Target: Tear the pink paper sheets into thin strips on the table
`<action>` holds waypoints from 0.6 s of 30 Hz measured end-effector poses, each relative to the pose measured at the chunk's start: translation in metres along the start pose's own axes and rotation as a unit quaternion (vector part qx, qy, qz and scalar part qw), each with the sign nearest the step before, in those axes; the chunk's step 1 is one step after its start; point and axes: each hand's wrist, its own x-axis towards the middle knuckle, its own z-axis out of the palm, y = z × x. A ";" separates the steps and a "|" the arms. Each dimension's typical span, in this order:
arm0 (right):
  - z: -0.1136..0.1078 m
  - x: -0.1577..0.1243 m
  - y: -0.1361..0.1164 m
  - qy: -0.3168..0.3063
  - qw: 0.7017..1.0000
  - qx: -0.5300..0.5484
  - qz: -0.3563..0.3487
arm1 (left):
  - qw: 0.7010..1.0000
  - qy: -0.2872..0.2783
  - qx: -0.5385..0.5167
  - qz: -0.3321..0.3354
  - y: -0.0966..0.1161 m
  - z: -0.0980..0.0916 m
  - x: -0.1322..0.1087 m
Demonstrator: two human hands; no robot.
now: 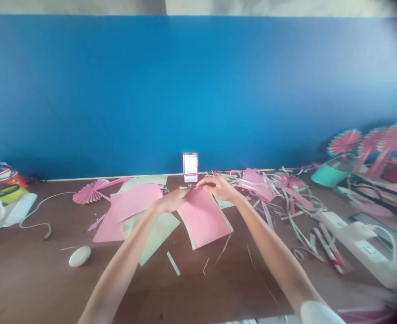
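Both my hands meet at the far edge of a pink paper sheet [205, 218], which has a pale layer showing along its edges. My left hand [173, 200] has its fingers closed at the sheet's top left corner. Beside it, my right hand [218, 186] bends its fingers in a pinch at the same top edge. Just behind the hands, a phone [190, 167] with a lit screen stands upright. More pink sheets [136, 200] and pale green paper [158, 234] lie to the left, partly under my left forearm.
A pink pleated fan [90, 192] and a white mouse [80, 256] lie at left. Paper strips [296, 220] are tangled at right, near a white power strip [363, 247]. Pleated pink rosettes [344, 142] stand by a green container [331, 173]. A blue wall [198, 90] rises behind.
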 end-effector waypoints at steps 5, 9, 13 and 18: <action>0.000 0.000 0.000 -0.001 1.000 0.016 0.008 | 1.000 -0.006 0.015 -0.013 -0.002 0.001 0.000; 0.002 0.000 0.003 0.008 1.000 0.023 0.006 | 1.000 0.006 0.004 -0.009 0.006 -0.001 -0.001; 0.001 0.000 0.001 0.012 1.000 0.024 -0.003 | 0.998 0.043 -0.035 0.017 0.016 -0.003 -0.002; 0.000 -0.002 -0.004 -0.003 1.000 0.014 -0.006 | 0.996 0.070 -0.049 0.016 0.017 -0.004 0.000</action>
